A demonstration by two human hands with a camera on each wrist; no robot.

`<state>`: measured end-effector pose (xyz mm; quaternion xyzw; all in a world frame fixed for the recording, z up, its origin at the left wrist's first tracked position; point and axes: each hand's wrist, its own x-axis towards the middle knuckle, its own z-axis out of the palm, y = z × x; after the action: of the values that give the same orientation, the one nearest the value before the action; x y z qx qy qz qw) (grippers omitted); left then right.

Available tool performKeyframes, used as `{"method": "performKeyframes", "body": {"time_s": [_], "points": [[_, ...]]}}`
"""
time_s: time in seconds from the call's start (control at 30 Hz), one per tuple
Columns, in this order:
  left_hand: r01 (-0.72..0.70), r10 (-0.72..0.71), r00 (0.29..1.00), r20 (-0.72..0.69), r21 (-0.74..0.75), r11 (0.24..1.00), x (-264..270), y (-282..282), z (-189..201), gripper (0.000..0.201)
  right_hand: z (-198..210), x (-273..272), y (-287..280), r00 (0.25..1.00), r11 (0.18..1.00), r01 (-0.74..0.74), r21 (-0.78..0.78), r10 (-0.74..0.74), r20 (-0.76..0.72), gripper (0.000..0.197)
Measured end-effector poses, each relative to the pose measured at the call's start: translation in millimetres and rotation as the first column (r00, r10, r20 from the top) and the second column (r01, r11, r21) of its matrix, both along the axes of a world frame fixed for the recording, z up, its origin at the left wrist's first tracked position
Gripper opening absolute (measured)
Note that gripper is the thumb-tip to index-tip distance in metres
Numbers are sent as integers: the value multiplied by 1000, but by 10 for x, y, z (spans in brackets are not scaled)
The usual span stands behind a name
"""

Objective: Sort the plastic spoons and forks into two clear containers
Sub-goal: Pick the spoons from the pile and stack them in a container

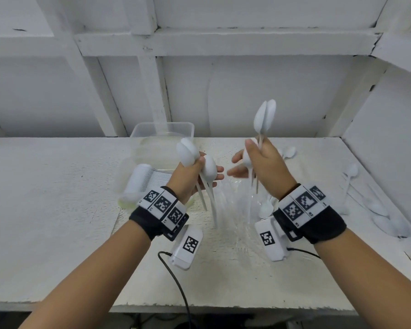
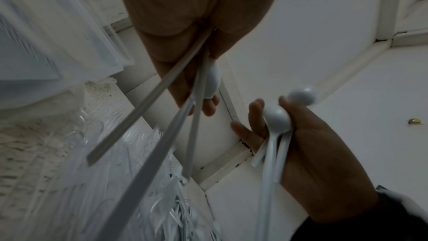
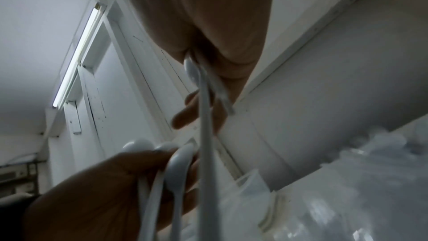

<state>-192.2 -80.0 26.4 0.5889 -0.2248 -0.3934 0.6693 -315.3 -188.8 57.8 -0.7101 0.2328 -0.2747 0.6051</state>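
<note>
On the white worktop (image 1: pixel 57 210) at my left I see a clear container (image 1: pixel 161 134) with a stack of forks (image 1: pixel 150 184) lying in the near one beside it, and my left hand (image 1: pixel 190 176) is raised above it, fingers curled round a bunch of white spoons (image 1: pixel 188 151), bowls up and handles slanting down. My right hand (image 1: pixel 263 162) is lifted just across from it, thumb up, gripping its own spoon bunch (image 1: pixel 265 117) upright. Further right, loose spoons (image 1: pixel 377 210) lie scattered on the worktop.
</note>
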Motion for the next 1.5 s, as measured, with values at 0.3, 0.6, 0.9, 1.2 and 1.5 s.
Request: {"method": "performKeyframes", "body": {"time_s": [0.3, 0.6, 0.9, 1.2, 1.5], "points": [[-15, 14, 998, 55, 16, 1000, -51, 209, 11, 17, -297, 354, 359, 990, 981, -3, -194, -24, -137, 25], [-34, 38, 998, -54, 74, 997, -14, 341, -23, 20, -378, 350, 523, 965, 976, -71, -206, 16, -261, 22], [-148, 62, 933, 356, 220, 964, 99, 386, -30, 19, -202, 244, 374, 993, 1000, -4, 6, 5, -120, 19], [-69, -14, 975, 223, 357, 932, -3, 398, 62, 73, -143, 224, 385, 993, 999, -23, 36, 27, -118, 12], [-153, 26, 916, 401, 290, 945, -49, 293, -130, 16, -252, 324, 502, 989, 995, 78, -60, -85, -125, 18]]}}
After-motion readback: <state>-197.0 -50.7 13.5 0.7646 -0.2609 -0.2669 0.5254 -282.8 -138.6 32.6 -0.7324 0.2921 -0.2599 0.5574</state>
